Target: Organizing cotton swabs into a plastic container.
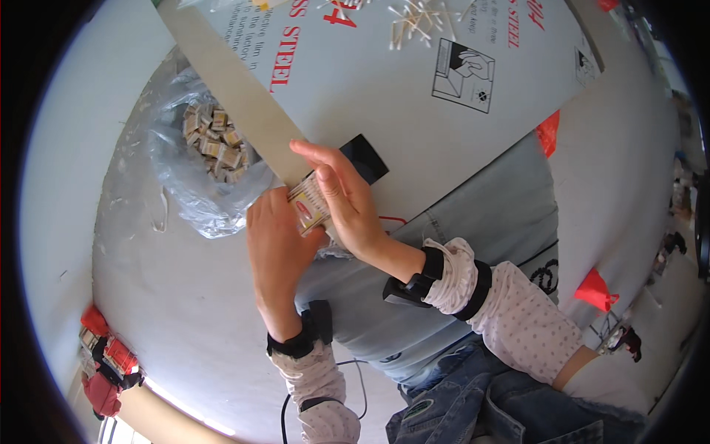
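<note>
My left hand (281, 237) is closed around one side of a small pack of cotton swabs (308, 207). The pack has a pale yellow band with a red mark, and white swab ends show along its upper right. Against those ends rests my right hand (347, 198), its fingers stretched out and its thumb lifted apart. Both hands meet just off the near edge of the table, above my lap. A dark flat rectangle (364, 158) lies on the tabletop behind my right hand.
Left of the table, a clear plastic bag (211, 203) stands open, filled with several similar small packs (222, 144). Loose cotton swabs (421, 22) lie scattered at the far side of the printed metal-sheet tabletop (370, 89). Red bags (595, 290) sit on the floor at right.
</note>
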Demonstrator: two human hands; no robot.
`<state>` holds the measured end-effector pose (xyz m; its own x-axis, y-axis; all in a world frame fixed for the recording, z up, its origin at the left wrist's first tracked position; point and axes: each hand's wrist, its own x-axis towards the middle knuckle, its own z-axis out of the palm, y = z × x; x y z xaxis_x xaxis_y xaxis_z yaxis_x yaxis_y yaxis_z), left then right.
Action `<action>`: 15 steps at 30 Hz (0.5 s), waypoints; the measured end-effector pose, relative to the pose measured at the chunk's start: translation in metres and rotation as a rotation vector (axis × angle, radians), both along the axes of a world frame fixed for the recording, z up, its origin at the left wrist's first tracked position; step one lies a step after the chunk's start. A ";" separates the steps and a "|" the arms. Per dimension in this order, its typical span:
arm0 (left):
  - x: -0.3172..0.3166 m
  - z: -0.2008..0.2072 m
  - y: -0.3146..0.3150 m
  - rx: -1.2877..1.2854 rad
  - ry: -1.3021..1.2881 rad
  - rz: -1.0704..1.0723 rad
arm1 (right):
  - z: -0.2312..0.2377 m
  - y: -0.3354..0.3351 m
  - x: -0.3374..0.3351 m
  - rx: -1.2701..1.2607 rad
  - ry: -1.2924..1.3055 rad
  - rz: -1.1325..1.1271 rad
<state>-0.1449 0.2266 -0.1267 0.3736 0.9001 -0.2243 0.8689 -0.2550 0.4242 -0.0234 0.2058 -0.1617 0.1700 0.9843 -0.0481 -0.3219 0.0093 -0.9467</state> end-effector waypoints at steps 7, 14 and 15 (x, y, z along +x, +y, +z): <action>-0.019 -0.015 0.000 0.074 -0.116 -0.087 | 0.002 -0.004 -0.030 0.033 0.081 0.106; -0.090 0.003 -0.040 0.072 0.010 0.095 | 0.016 -0.018 -0.096 0.045 0.181 0.219; -0.100 0.010 -0.049 0.027 0.015 0.204 | 0.030 -0.021 -0.099 0.080 0.227 0.231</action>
<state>-0.2444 0.1779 -0.1167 0.1799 0.9624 -0.2036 0.9098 -0.0841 0.4064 -0.1227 0.1847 -0.1314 -0.0643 0.9977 0.0194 -0.5264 -0.0174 -0.8500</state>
